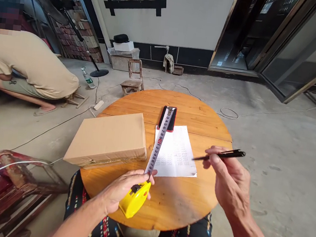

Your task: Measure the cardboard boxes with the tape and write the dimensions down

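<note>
My left hand (129, 186) is closed around a yellow tape measure (137, 202) at the near edge of the round wooden table (176, 201). Its white blade (159, 145) is pulled out and slants away, the far end over a dark phone with a red edge (170, 124). Under the phone's near end lies a printed white sheet of paper (177, 151). In my right hand (230, 177) is a black pen (225, 154), pinched in the fingers above the table's right side, its tip pointing left near the paper. A closed cardboard box (109, 137) rests left of the blade.
Another person (32, 64) sits on a low stool at the left. Beyond the table stand a small wooden chair (133, 79) and a water bottle (88, 78). Cables (229, 113) cross the floor. A red wooden stool (14, 185) is at the near left.
</note>
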### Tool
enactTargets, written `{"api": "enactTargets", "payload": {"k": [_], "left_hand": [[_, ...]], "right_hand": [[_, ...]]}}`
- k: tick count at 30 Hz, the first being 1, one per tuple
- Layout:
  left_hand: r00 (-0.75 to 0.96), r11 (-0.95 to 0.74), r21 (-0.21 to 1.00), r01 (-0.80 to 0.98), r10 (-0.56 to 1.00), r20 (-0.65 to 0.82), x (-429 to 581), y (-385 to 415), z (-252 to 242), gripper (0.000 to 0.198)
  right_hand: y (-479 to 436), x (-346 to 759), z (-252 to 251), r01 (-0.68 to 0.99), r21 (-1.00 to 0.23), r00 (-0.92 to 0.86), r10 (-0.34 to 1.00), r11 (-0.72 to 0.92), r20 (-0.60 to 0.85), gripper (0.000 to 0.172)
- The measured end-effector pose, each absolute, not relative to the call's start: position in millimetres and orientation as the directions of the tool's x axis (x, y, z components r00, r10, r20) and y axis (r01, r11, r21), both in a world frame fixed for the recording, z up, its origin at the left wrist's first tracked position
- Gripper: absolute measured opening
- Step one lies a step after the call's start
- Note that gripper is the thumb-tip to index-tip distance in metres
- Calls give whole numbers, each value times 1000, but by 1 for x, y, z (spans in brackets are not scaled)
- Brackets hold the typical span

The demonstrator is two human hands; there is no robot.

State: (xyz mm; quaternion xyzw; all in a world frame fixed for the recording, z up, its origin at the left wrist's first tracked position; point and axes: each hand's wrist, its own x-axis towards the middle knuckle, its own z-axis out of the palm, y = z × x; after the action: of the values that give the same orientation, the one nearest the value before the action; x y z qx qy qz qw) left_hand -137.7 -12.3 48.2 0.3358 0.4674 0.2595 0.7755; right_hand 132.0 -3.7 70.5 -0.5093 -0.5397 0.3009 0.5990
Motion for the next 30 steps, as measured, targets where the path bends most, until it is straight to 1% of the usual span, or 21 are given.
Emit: {"api": "enactTargets", "payload": {"k": [1, 3, 5, 7, 9, 12, 16, 20, 25, 30], "left_hand": [[432, 641, 763, -88, 715, -550, -138, -12, 47, 25], [439, 641, 762, -91, 713, -547, -139, -13, 46, 24], [438, 639, 763, -96, 716, -544, -139, -13, 47, 24], [428, 637, 765, -96, 720, -546, -139, -13, 49, 25], [419, 635, 768, -82, 721, -552, -140, -11, 52, 27], [426, 647, 761, -48, 702, -570, -142, -8, 57, 28], [445, 681, 732, -35, 666, -598, -146, -3, 57, 29], [467, 701, 712, -38, 642, -608, -150, -1, 55, 29], [465, 699, 714, -37, 645, -606, -152, -2, 53, 30], [498, 693, 719, -54, 643, -582, -155, 0, 52, 30]], "right_hand": [[-10, 129, 64, 98, -962, 242, 931, 255, 272, 14], [-20, 121, 49, -7, -983, 224, 958, 184, 178, 19], [-24, 110, 35, -58, -987, 201, 970, 150, 136, 22], [-26, 100, 26, -67, -990, 155, 982, 121, 110, 19], [-26, 93, 20, -12, -996, 93, 992, 91, 89, 16], [-26, 87, 16, 133, -990, 4, 999, 53, 54, 16], [-24, 83, 16, 246, -969, -90, 996, 7, -16, 21], [-17, 74, 20, 299, -954, -117, 993, 17, -19, 18], [-5, 61, 15, 295, -955, -115, 993, 28, -6, 19], [-1, 54, 7, 333, -942, -99, 995, 51, 19, 18]]}}
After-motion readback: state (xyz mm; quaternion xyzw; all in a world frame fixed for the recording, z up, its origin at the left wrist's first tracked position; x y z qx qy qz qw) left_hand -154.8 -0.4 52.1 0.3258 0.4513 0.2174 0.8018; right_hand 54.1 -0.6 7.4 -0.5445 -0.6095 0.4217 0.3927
